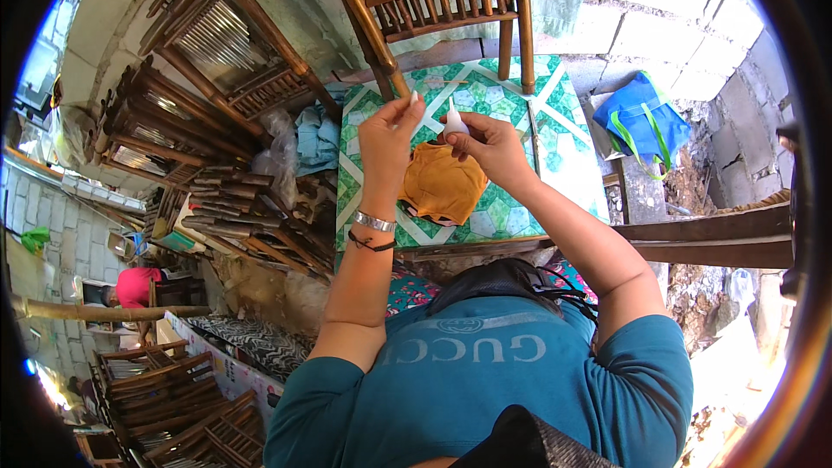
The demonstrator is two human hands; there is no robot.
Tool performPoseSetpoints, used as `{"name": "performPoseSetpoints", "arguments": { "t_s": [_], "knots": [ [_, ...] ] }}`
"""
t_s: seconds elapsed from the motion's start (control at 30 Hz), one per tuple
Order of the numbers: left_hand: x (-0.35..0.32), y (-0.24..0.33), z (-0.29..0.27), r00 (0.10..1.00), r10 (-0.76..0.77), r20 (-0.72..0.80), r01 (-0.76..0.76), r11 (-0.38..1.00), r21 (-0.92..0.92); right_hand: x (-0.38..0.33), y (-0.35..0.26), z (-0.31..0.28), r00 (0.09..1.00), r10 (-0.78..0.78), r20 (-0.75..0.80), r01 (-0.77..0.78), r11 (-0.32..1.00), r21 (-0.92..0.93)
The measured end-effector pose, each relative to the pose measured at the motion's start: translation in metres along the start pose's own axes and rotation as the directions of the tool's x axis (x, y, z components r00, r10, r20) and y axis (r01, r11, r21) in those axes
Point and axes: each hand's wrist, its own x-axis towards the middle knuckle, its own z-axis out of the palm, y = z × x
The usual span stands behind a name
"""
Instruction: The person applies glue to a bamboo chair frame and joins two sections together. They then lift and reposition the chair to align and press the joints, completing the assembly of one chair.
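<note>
My right hand (487, 143) is closed round a small white squeeze bottle (454, 123) with a thin pointed nozzle that points up and away from me. To its left, my left hand (390, 130) is raised with thumb and fingers pinching a small white piece (414, 99), which looks like the bottle's cap. Bottle and white piece are apart. Below both hands a mustard-yellow cloth item (444, 184) with seams and a dark patterned lower edge lies on the table. The green-and-white patterned table cover (511, 208) spreads under it.
A bamboo chair (442, 4) stands on the table's far side. Stacked bamboo furniture (199, 113) and cut bamboo pieces (234, 204) crowd the left. On the right, a blue bag (643, 121) with green straps rests by a block wall. A person in pink (139, 288) is far left.
</note>
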Motion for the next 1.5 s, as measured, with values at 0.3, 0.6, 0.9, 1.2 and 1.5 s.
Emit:
{"name": "performPoseSetpoints", "arguments": {
  "t_s": [0.3,0.6,0.9,1.2,1.5],
  "knots": [
    [-0.019,-0.073,0.014,0.987,0.007,0.158,-0.089,0.853,0.514,-0.006,0.006,-0.012,1.0,0.002,-0.027,-0.002,1.0,0.005],
    [-0.036,-0.053,0.049,0.956,0.149,0.255,-0.098,0.974,-0.203,-0.015,0.016,-0.029,0.994,0.078,-0.08,-0.083,0.995,-0.06],
    [-0.031,-0.029,0.08,0.973,0.065,0.219,0.011,0.944,-0.33,-0.019,-0.002,-0.07,0.998,0.059,-0.01,-0.059,0.95,-0.306],
    [-0.033,-0.018,0.081,0.927,0.006,0.374,0.14,0.922,-0.361,-0.025,0.031,-0.124,0.964,0.108,-0.245,-0.267,0.317,-0.91],
    [0.005,0.004,0.099,0.688,0.586,0.427,-0.723,0.603,0.338,-0.047,0.051,-0.128,0.956,0.022,-0.292,-0.289,0.239,-0.927]
  ]
}}
